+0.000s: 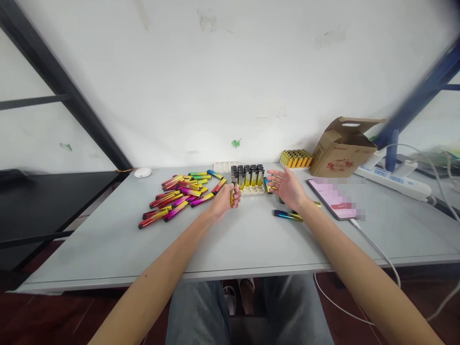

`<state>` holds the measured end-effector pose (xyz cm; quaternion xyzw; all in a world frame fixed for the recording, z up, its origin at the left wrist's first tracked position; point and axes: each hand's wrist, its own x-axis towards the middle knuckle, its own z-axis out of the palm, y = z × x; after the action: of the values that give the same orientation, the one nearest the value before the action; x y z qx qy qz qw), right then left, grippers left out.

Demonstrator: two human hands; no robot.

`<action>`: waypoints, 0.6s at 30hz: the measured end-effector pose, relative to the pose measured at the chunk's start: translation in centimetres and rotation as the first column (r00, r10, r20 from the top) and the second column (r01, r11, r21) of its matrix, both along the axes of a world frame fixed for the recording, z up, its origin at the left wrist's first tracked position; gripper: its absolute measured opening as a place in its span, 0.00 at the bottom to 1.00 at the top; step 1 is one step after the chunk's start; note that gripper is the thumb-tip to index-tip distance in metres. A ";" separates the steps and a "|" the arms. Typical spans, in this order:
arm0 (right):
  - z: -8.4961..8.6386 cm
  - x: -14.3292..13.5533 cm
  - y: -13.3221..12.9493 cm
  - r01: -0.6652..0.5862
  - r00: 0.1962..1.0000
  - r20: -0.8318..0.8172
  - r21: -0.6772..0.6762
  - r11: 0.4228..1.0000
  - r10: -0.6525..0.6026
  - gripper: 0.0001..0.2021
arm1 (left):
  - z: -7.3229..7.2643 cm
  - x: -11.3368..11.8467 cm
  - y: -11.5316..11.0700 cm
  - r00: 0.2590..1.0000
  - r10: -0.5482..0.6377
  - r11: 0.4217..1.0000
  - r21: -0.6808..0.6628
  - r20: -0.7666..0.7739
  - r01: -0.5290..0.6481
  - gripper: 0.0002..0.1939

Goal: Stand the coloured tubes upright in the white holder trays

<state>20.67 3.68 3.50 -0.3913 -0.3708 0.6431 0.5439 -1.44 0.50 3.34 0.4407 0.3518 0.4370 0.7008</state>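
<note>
My left hand (225, 201) is closed around a yellow lighter (232, 195), held upright just in front of a white tray (253, 190). Black-topped lighters with clear yellow bodies (250, 176) stand in rows in that tray, and its front holes show. My right hand (285, 187) is open to the right of the tray, its fingers spread and nothing in them. Near and partly under the right hand lie several shiny blue-and-gold lighter-shaped pieces (287, 215). To the left of my left hand is a loose pile of metallic red, purple, green and gold ones (181, 194).
Behind the tray, against the wall, lies another white holed tray (225, 166). At the back right are a block of upright yellow pieces (296, 158) and an open cardboard box (341, 153). A phone (332, 197) with a cable, a power strip (395, 182) and a white case (143, 172) also lie here.
</note>
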 end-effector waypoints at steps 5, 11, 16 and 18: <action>-0.4 0.2 0.3 -0.018 1.000 0.006 0.025 1.000 0.018 0.22 | -0.4 0.1 0.0 0.999 -0.032 0.999 0.002 0.020 0.032 0.10; -0.3 0.2 0.2 -0.007 1.000 0.016 0.023 1.000 0.007 0.23 | -0.5 0.1 0.0 0.998 -0.041 0.999 -0.017 0.048 0.042 0.13; -0.1 0.0 0.0 -0.005 1.000 -0.004 0.009 1.000 0.005 0.24 | -0.3 0.1 -0.1 0.998 -0.047 0.998 -0.029 0.050 0.049 0.13; -0.1 0.0 0.0 -0.007 1.000 -0.006 0.008 1.000 0.007 0.24 | -0.2 0.1 -0.2 0.997 -0.052 0.998 -0.032 0.055 0.054 0.14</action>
<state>20.70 3.69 3.43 -0.3857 -0.3734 0.6447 0.5442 -1.29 0.31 3.14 0.4260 0.3279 0.4241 0.7287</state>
